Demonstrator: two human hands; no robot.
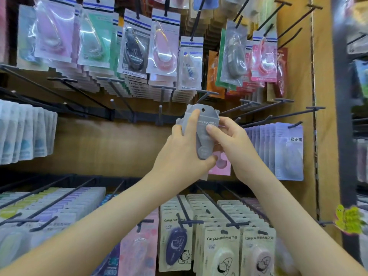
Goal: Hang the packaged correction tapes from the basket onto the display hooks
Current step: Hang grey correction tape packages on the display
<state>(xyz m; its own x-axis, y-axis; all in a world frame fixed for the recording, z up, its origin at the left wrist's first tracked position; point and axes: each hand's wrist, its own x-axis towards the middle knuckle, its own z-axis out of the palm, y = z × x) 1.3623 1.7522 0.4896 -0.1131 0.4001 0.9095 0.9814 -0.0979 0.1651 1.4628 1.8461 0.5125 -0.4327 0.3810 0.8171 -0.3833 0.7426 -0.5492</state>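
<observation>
Head view. Nearest, along the bottom edge, a row of Campus packs [220, 253] hangs on the lowest hooks. Above them both forearms reach up and away towards the middle rail [123, 116].

The left hand [179, 151] is wrapped round a grey correction tape pack [201, 137], with the thumb under its lower end and the forefinger laid up the front of the card. The right hand [230, 143] pinches the same pack from the right side, thumb pressed on the printed face, the other fingers hidden behind.

The pack is upright, held in the air in front of the middle rail, and on no hook yet. Its hang hole [203, 110] sits at the top, clear of both hands. A pink pack [221, 166] shows just behind and below; whether it hangs or is held I cannot tell.

Farther off, bare hooks [160, 114] stand out from the rail to the left and right of the pack, and one crossbar hook [207, 94] lies just above it. Farthest, the upper row of hung packs [135, 48] is well stocked.

Assessment: the step in hand is threading the hole onto a bare hook; which hook is meant cannot be told. To do it well:
- Hold the fingers below the hole.
- Set the card square to the hook's tip.
- Sight the tip through the hole.
- Slide the pack back along the hook before letting go.

Risk: the card's top flaps may bend if pushed off-centre.
</observation>
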